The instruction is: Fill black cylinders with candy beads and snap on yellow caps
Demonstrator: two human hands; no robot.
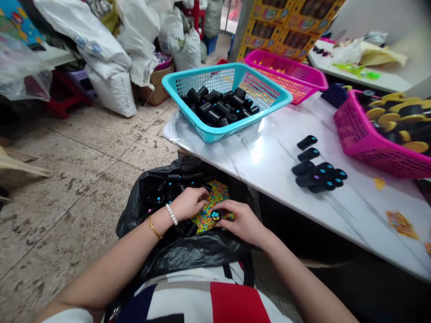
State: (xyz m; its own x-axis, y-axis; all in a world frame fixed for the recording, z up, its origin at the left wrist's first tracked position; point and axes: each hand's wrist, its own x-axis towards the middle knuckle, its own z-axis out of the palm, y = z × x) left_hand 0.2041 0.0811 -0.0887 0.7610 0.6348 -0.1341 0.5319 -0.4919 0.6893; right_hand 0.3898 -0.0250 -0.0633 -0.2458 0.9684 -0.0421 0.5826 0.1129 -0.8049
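Observation:
A black plastic bag stands open in front of me, with black cylinders and many small coloured beads inside. My right hand grips a short black tube between thumb and fingers; its open end faces up and shows blue and yellow beads. My left hand, with a pearl bracelet and a gold bangle at the wrist, is over the bead pile, beside the tube. Its fingers are curled together at the beads, and what they pinch, if anything, is hidden.
A marble-patterned table bears a blue basket of black cylinders. Several black cylinders stand or lie on the tabletop. Nearby are a pink basket with black and yellow parts and another pink basket. White sacks stand on the floor.

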